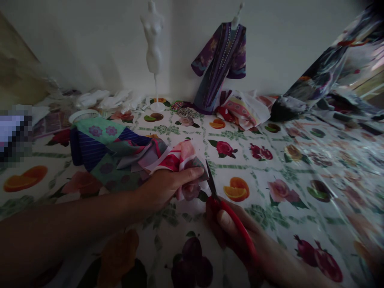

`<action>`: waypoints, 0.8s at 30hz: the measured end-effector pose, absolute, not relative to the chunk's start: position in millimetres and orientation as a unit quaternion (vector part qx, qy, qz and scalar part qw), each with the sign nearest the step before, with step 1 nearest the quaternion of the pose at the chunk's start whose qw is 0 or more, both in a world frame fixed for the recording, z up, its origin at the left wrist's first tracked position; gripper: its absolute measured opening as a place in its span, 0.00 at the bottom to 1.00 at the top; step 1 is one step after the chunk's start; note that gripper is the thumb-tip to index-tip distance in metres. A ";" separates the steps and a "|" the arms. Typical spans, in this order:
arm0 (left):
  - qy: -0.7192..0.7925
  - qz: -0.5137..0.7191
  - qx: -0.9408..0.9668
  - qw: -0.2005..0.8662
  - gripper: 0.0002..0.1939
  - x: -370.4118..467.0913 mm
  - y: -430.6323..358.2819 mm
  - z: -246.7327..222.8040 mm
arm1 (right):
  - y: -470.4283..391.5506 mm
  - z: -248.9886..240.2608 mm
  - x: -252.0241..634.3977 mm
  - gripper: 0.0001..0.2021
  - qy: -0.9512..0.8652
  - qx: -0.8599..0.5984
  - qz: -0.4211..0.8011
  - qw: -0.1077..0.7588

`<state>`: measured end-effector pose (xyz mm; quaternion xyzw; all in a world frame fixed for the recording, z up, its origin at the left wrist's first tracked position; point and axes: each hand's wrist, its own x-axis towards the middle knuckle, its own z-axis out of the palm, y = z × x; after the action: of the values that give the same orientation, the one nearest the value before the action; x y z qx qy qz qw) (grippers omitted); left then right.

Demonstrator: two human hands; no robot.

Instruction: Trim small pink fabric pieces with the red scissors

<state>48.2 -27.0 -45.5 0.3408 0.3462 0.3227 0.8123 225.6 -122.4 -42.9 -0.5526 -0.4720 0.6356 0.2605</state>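
My left hand (pixel 168 184) pinches a piece of pink, red and grey printed fabric (pixel 183 154), thumb on top near its right edge. In my right hand (pixel 231 224) is a pair of red-handled scissors (pixel 240 224), its dark blades (pixel 211 178) pointing up and away, right beside the fabric's edge. Whether the blades touch the cloth I cannot tell. Behind my left hand lies a heap of green, blue-striped and grey fabric (pixel 102 146), bunched on the table; the held piece overlaps it, and I cannot tell if they are joined.
A fruit-and-flower tablecloth (pixel 240 152) covers the table. By the wall stand a bare white mini dress form (pixel 154 44) and another wearing a purple robe (pixel 222 68). Bead piles (pixel 184 112), folded cloth (pixel 243 110), a white basket (pixel 84 116) and plastic bags (pixel 327 84) lie around.
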 end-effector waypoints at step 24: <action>0.337 0.336 0.381 0.793 0.17 48.0 -26.5 -49.3 | -130.7 -57.3 225.4 0.30 -0.456 -0.548 0.643 0.281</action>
<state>48.0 -26.5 -49.3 0.3806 0.3366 0.3358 0.7931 225.4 -130.7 -57.3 -0.5476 -0.4563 0.6427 0.2809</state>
